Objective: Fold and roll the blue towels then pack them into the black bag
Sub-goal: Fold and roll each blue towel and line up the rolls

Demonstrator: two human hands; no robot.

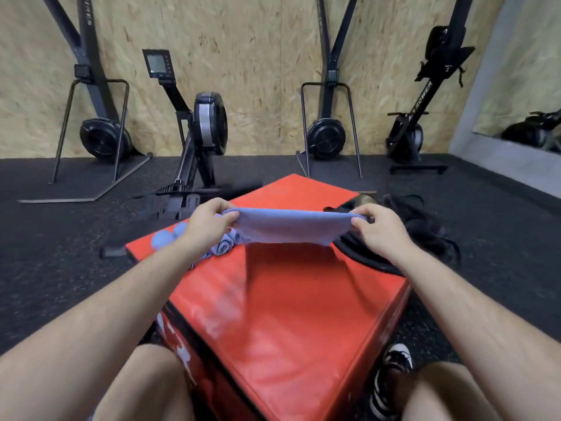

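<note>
Gym floor [485, 226], blue towel [288, 227], "ROWER" machine [423, 100]

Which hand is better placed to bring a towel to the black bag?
Probably the right hand. It grips the right end of the blue towel beside the black bag, which lies at the red box's right edge. The left hand holds the other end over the rolled towels, across the box.

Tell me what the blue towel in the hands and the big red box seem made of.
The blue towel looks like soft matte cloth: it sags between the left hand and the right hand. The big red box seems covered in smooth, slightly glossy vinyl: pale reflections show on top. Its filling is hidden.
</note>
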